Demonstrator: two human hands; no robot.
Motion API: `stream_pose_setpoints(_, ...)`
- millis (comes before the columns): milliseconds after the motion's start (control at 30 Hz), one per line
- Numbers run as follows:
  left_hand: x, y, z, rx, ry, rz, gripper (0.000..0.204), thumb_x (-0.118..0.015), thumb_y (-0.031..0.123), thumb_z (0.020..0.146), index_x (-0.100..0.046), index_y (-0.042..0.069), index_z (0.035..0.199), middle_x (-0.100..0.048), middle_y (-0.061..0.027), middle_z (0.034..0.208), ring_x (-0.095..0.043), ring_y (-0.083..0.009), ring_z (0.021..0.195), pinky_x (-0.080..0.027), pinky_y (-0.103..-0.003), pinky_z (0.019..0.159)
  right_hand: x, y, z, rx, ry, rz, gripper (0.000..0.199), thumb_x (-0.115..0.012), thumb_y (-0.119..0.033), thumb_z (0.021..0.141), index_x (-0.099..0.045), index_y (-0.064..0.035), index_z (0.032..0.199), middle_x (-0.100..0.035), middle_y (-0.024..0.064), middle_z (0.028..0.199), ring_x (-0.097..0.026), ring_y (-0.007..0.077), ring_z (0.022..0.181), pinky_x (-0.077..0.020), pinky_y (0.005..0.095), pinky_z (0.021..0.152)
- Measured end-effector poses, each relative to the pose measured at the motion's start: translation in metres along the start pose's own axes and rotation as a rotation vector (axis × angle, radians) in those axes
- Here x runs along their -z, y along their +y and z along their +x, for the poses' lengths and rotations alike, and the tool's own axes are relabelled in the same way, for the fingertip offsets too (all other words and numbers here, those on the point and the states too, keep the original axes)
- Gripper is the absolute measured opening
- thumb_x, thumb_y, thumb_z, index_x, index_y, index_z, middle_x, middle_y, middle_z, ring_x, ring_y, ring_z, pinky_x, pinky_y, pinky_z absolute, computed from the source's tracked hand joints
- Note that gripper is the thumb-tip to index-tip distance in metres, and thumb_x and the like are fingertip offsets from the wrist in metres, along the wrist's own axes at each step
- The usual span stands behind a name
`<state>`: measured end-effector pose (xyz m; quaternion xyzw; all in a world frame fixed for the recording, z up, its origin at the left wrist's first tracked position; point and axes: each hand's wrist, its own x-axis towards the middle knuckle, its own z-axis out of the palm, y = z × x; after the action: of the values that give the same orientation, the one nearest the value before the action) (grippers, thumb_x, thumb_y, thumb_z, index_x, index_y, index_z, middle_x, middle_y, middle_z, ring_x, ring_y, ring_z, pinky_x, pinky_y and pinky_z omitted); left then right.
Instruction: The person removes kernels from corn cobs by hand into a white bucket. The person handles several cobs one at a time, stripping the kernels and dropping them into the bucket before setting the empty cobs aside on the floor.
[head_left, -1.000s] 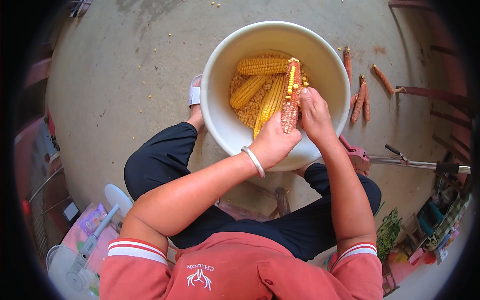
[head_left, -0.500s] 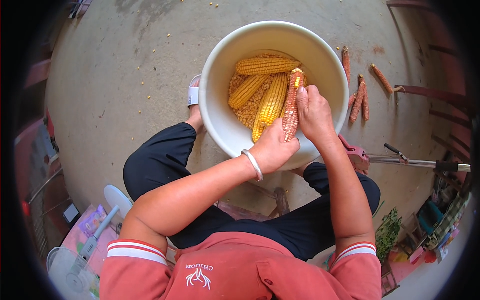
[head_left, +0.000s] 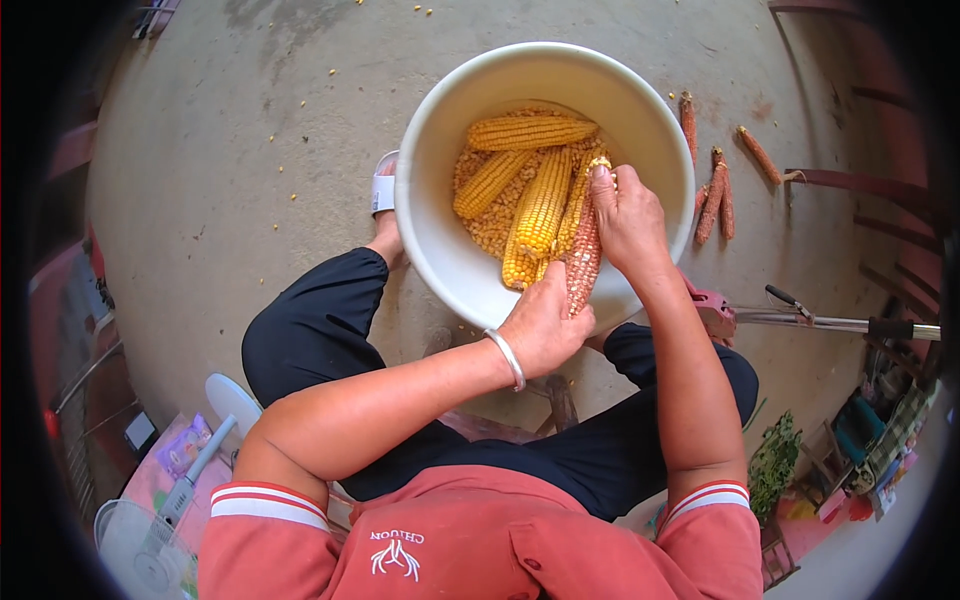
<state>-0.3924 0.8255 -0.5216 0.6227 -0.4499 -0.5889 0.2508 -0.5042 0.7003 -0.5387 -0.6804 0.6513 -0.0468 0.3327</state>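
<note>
A mostly stripped reddish corn cob (head_left: 583,272) slants between my hands over the near right part of a large white bucket (head_left: 440,262). My left hand (head_left: 545,325), with a silver bangle at the wrist, grips its lower end. Around the upper end my right hand (head_left: 630,215) is closed, the thumb pressing near the tip, where a few pale kernels show. Inside the bucket several full yellow ears of corn (head_left: 545,205) lie on loose kernels (head_left: 490,228). Part of the cob's upper end is hidden by my right fingers.
Several bare cobs (head_left: 712,200) lie on the concrete floor right of the bucket, with scattered kernels (head_left: 281,168) to the left. A pink clamp-like part with a metal bar (head_left: 830,322) stands beside my right knee. A fan (head_left: 150,545) sits at lower left.
The cob has come slightly nearer to me and been turned; the yellow kernels near its tip are no longer visible. My right thumb has shifted up toward the tip.
</note>
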Motion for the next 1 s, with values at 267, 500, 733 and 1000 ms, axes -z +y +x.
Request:
stream_pose_setpoints(267, 0.022, 0.003, 0.005, 0.189, 0.004, -0.361, 0.032, -0.061, 0.013, 0.080, -0.048, -0.003, 0.104, -0.060, -0.0137, 0.084, -0.059, -0.0217, 0.077, -0.048, -0.037, 0.073, 0.012, -0.003, -0.001, 0.015, 0.026, 0.085, 0.048, -0.042, -0.044, 0.098, -0.060, -0.0018, 0.114, -0.063, 0.0263, 0.109, -0.060, 0.0419, 0.105, -0.0453, 0.0468, 0.091)
stream_pose_setpoints(500, 0.019, 0.009, 0.022, 0.017, 0.010, -0.019, 0.049, -0.067, 0.032, 0.081, -0.048, -0.005, 0.107, -0.061, -0.0191, 0.092, -0.061, -0.0266, 0.083, -0.049, -0.040, 0.079, 0.005, 0.008, -0.002, -0.113, -0.468, 0.420, 0.056, -0.051, -0.052, 0.095, -0.061, 0.0007, 0.108, -0.063, 0.0060, 0.086, -0.058, 0.0118, 0.075, -0.0498, 0.0280, 0.063)
stream_pose_setpoints(733, 0.067, 0.030, 0.048, 0.162, -0.336, -0.111, 0.059, -0.062, 0.055, 0.085, -0.059, 0.000, 0.106, -0.063, -0.0117, 0.094, -0.061, -0.0198, 0.078, -0.051, -0.032, 0.070, 0.044, 0.015, -0.006, -0.112, -0.162, 0.622, 0.039, -0.056, -0.041, 0.095, -0.060, -0.0028, 0.091, -0.061, 0.0033, 0.076, -0.054, 0.0103, 0.058, -0.0453, 0.0265, 0.054)
stream_pose_setpoints(1000, 0.019, 0.000, 0.063, -0.032, 0.006, 0.718, 0.054, -0.066, 0.047, 0.082, -0.057, -0.001, 0.103, -0.058, -0.0231, 0.107, -0.057, -0.0379, 0.103, -0.047, -0.044, 0.090, 0.096, 0.072, 0.001, -0.186, 0.362, 0.085, 0.044, -0.059, -0.041, 0.092, -0.060, 0.0005, 0.106, -0.064, 0.0119, 0.087, -0.063, 0.0214, 0.076, -0.0519, 0.0351, 0.071)
